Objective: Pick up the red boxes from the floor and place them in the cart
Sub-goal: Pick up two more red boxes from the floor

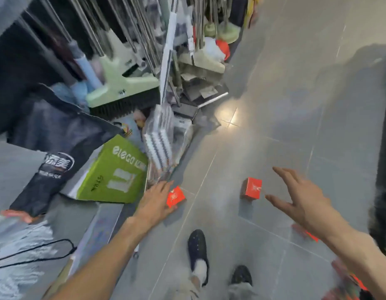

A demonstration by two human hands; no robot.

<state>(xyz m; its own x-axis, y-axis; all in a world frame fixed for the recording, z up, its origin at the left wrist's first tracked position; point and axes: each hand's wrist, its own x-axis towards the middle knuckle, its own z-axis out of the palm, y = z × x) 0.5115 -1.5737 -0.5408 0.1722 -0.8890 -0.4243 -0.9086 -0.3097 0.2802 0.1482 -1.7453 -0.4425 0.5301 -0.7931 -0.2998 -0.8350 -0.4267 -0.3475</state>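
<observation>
Two small red boxes lie on the grey tiled floor. My left hand [155, 200] reaches down beside the left red box [176, 196], with its fingers over the box's left edge; whether it grips the box is unclear. The second red box [252, 188] sits upright on the tiles to the right. My right hand [300, 198] hovers just right of it with fingers spread, not touching. More red shapes show under my right forearm [306, 233] and at the lower right corner [352, 282], blurred. No cart is clearly visible.
A green carton [114, 172] and a dark bag [58, 135] stand at left, with brooms [123, 87] and mop handles behind them. Packaged goods [159, 135] lean beside the carton. My feet in dark shoes [197, 254] stand below. A dark object [382, 169] borders the right edge.
</observation>
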